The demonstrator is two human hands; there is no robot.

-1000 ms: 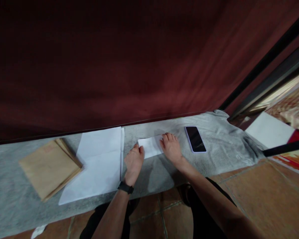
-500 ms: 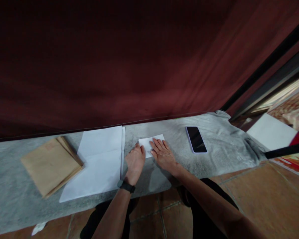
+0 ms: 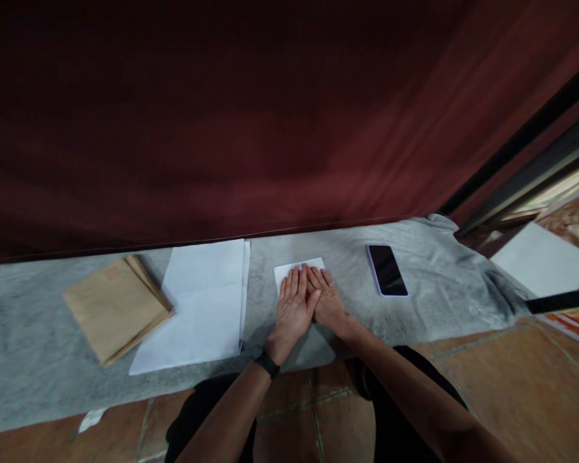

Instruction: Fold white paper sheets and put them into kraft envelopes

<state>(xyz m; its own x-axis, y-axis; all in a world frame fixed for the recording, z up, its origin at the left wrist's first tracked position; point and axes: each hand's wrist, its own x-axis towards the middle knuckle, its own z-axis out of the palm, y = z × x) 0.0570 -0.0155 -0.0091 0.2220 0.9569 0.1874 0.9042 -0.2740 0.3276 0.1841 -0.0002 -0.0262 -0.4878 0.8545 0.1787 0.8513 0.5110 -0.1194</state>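
the small white paper (image 3: 282, 273) lies on the grey cloth (image 3: 265, 257), between a few large white sheets (image 3: 197, 302) and a phone (image 3: 387, 270), and both hands are laid over its near part. the left hand (image 3: 292, 315) is palm down, fingers stretched flat and nearly side by side, gripping nothing; its thumb reaches across toward the right hand (image 3: 328, 303). that one is flat too, fingers straight and slightly fanned out, also gripping nothing, and the two seem to meet in the middle. a dark watch (image 3: 267, 364) sits on the left wrist.

from where i stand there's a faint reddish print near the top of the brown envelopes (image 3: 113, 312), too pale to read; their right corner overlaps the large sheets. a pale mark near the right end of the cloth might be lettering, but it's too small to make out. the phone lies face up, screen dark, pale purple edge showing. past that end, near the tiled floor (image 3: 492, 373), a red and yellow printed sheet (image 3: 576, 325) is partly in sight, and i can't make out any words on it.
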